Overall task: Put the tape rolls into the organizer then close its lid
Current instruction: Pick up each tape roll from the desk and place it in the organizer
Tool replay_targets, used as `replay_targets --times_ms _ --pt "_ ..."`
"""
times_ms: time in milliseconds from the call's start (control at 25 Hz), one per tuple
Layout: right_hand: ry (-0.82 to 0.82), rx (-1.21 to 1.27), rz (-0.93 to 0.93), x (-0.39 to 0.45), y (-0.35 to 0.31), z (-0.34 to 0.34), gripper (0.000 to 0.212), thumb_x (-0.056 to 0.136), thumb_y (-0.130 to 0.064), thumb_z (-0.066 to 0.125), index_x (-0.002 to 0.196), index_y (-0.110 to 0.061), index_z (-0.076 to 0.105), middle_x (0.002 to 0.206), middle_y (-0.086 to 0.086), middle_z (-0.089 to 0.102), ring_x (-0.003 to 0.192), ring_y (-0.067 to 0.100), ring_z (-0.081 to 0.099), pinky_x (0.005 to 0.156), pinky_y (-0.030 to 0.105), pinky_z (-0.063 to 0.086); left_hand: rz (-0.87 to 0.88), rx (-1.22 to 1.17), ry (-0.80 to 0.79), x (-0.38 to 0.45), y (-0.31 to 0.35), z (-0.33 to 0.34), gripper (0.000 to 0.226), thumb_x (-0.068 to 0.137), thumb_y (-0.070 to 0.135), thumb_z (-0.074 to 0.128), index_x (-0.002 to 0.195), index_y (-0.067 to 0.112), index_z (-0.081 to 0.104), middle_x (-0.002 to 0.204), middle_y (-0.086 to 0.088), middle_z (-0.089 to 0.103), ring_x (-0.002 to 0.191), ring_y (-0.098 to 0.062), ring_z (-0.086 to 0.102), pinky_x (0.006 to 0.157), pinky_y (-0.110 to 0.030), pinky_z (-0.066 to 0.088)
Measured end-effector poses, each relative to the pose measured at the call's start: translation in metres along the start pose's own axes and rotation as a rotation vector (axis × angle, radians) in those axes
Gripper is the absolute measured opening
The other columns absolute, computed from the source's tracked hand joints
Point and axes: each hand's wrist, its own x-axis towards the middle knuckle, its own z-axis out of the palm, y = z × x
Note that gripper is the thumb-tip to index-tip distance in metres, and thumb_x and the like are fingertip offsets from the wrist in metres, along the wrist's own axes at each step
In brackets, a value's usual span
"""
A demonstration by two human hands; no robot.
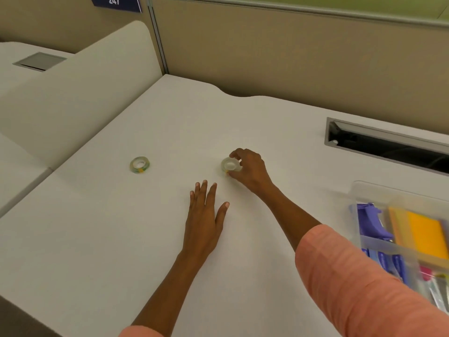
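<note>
Two small clear tape rolls lie on the white desk. One tape roll (139,164) with a yellow-green label sits alone at the left. My right hand (249,169) is curled around the second tape roll (229,164) near the desk's middle, thumb and fingers pinching its rim. My left hand (204,217) rests flat on the desk, fingers spread, just below and left of that roll, holding nothing. The clear plastic organizer (369,193) stands at the right edge, its compartments holding purple, orange and blue stationery. Its lid is not visible.
A dark cable slot (388,144) is recessed in the desk behind the organizer. Beige partition walls (267,49) border the desk at the back. A lower neighbouring desk (24,69) lies to the left past a white divider.
</note>
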Motion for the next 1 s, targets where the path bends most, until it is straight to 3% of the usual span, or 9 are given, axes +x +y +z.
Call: replay_targets --times_ms 200,480,680,880,1000 --pt "0.145 -0.008 0.006 -0.062 0.024 -0.066 0.064 0.069 -0.026 0.077 0.125 -0.014 0.049 0.121 0.011 0.057 0.098 0.025 0.061 0.085 0.034 0.048 0.048 -0.043 -0.056 -0.024 0.064 0.023 0.059 0.090 0.042 0.037 0.141 0.026 0.013 0.156 0.000 0.005 0.144 -0.018 -0.006 0.116 -0.039 0.008" --pt "0.272 -0.050 0.125 -0.170 0.097 -0.176 0.056 0.069 -0.023 0.077 0.119 -0.011 0.055 0.119 0.015 0.055 0.098 0.027 0.058 0.080 0.030 0.046 0.250 -0.050 -0.137 -0.071 0.158 0.081 0.062 0.087 0.050 0.031 0.141 0.025 0.013 0.156 -0.001 0.005 0.143 -0.018 -0.008 0.111 -0.029 -0.001" --pt "0.350 -0.148 0.270 -0.263 0.162 -0.250 0.058 0.068 -0.025 0.078 0.121 -0.014 0.055 0.115 0.013 0.061 0.094 0.027 0.061 0.082 0.040 0.051 0.365 -0.019 -0.234 -0.100 0.208 0.113 0.059 0.091 0.043 0.034 0.142 0.020 0.013 0.156 -0.004 0.004 0.144 -0.019 -0.005 0.112 -0.027 -0.004" --pt "0.356 -0.270 0.374 -0.331 0.203 -0.288 0.056 0.066 -0.031 0.079 0.117 -0.021 0.058 0.112 0.008 0.061 0.108 0.031 0.048 0.087 0.046 0.038 0.297 -0.068 -0.310 -0.117 0.227 0.143 0.061 0.092 0.037 0.038 0.142 0.021 0.007 0.156 -0.005 0.006 0.144 -0.022 -0.001 0.116 -0.034 0.004" --pt "0.313 -0.391 0.369 -0.350 0.219 -0.287 0.055 0.062 -0.034 0.080 0.112 -0.026 0.059 0.135 0.009 0.046 0.130 0.033 0.030 0.097 0.051 0.029 0.302 -0.027 -0.298 -0.120 0.225 0.152 0.062 0.091 0.039 0.038 0.142 0.022 0.006 0.156 -0.005 0.008 0.144 -0.023 0.002 0.116 -0.036 0.008"
